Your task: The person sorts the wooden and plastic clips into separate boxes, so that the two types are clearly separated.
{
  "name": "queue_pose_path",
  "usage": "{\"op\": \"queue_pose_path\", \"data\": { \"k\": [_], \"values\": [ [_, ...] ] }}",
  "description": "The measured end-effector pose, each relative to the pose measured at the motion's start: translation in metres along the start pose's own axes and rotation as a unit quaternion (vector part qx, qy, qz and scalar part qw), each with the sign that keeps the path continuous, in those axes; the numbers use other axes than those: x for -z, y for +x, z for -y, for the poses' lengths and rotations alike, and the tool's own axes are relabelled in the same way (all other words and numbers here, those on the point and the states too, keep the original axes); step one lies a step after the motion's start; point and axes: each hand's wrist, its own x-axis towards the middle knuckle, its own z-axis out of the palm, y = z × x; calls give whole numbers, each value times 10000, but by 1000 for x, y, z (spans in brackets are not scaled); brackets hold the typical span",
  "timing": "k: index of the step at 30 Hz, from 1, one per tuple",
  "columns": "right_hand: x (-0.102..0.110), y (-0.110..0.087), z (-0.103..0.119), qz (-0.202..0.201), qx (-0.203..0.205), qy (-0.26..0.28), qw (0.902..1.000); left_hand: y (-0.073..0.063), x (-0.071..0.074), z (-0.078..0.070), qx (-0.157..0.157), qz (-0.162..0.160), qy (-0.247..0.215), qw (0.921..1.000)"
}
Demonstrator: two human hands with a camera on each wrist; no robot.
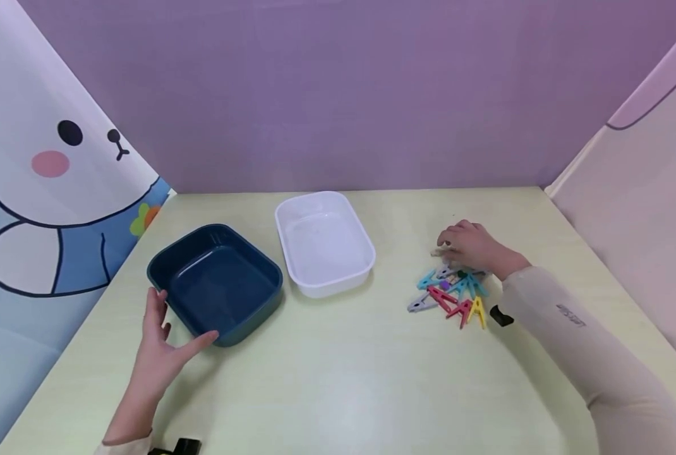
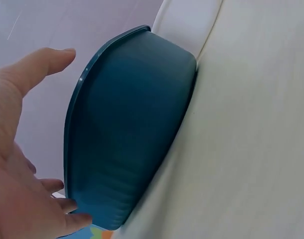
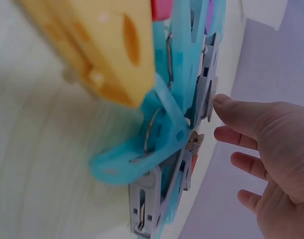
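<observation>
My left hand is spread at the near left corner of a dark blue rectangular basin. Its fingertips are right at the rim, while the thumb extends along the near side; the left wrist view shows the thumb apart from the basin wall. Over the far end of a pile of plastic clothespins is my right hand, fingers loosely bent. Seen from the right wrist, the thumb tip is close to a grey clothespin. Turquoise, yellow and red clothespins lie there too.
A white rectangular basin stands just right of the blue one on the pale table. A purple backdrop rises behind the table, with a cartoon-printed sheet at left and a pale sheet at right.
</observation>
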Motion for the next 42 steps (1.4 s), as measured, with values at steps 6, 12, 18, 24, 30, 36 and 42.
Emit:
{"op": "queue_pose_path", "data": {
  "k": [6, 12, 18, 24, 30, 36, 42],
  "values": [
    [-3, 6, -2, 118, -167, -55, 9998, -1, -2, 4, 399, 0, -308, 9987],
    [-3, 9, -7, 274, -244, -52, 9993, 0, -2, 4, 580, 96, -636, 9962],
    [-3, 12, -8, 371, -327, -20, 9988, 1, -1, 5, 626, 127, -663, 9958],
    [-5, 16, -9, 442, -376, 116, 9982, 1, -1, 5, 640, 130, -682, 9955],
    [-5, 20, -11, 566, -344, 461, 9967, 2, -1, 4, 561, 118, -695, 9959],
    [2, 26, -6, 694, -526, 892, 9922, 1, 0, 5, 631, 106, -705, 9955],
    [14, 28, 3, 564, -208, 1121, 9919, 0, 2, 6, 663, 132, -758, 9948]
  ]
}}
